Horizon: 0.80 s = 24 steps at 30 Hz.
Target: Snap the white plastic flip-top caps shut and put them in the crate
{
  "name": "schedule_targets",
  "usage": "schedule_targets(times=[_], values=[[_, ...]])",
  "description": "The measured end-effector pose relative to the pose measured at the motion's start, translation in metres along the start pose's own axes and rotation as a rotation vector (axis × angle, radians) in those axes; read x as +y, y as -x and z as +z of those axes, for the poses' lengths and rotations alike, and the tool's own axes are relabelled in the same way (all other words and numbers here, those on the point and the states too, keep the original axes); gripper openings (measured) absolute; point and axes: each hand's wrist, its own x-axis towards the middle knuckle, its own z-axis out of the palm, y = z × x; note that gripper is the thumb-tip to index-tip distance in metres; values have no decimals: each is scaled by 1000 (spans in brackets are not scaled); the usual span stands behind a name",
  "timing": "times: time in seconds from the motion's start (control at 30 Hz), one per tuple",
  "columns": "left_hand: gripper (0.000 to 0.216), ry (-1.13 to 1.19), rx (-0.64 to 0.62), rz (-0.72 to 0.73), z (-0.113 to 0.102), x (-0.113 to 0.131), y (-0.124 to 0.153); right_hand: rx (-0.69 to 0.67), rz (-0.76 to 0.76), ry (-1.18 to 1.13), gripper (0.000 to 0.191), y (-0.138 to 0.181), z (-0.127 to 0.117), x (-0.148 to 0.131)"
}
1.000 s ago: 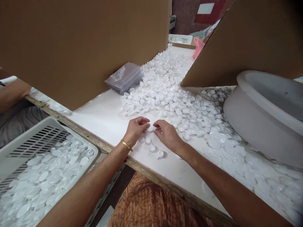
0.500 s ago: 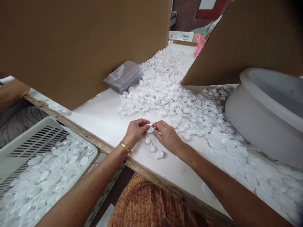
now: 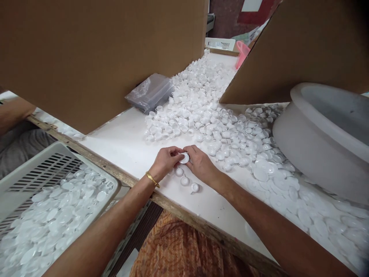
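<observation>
My left hand [image 3: 165, 163], with a gold bangle at the wrist, pinches the left edge of a small white toy saucer [image 3: 185, 158]. From the other side, my right hand [image 3: 202, 165] closes its fingertips on the same saucer. Its round face is tilted up and shows a raised ring; whatever is under it is hidden. Just below my hands, three tiny white toy cups stand on the white tabletop [image 3: 121, 142]: one cup [image 3: 179, 172] closest to my fingers, a middle cup [image 3: 185, 181], and a cup [image 3: 195, 187] with its handle showing.
A heap of white cups [image 3: 201, 111] spreads beyond my hands, with loose saucers [image 3: 302, 207] to the right. A big pale tub [image 3: 314, 142] and cardboard sheets [image 3: 100, 57] flank it. Left are a filled basket [image 3: 113, 188], a plastic-wrapped pack [image 3: 150, 92] and another person's arm [image 3: 17, 113].
The saucer has turned between my fingers, so its ringed face now shows. My right hand has shifted slightly left, closer to my left hand. The cups on the table stay put.
</observation>
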Motion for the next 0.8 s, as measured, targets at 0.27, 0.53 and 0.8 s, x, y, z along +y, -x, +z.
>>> schedule_targets(times=[0.27,0.53,0.8], values=[[13,-172,16,62,-1,-7,-5,-23,-30,32,20,3,-6,-5],[13,-382,7,117,-6,-1,-7,71,-190,420,28,20,-6,-12],[24,-846,-18,143,-7,9,-1,15,-218,608,40,34,6,-13]])
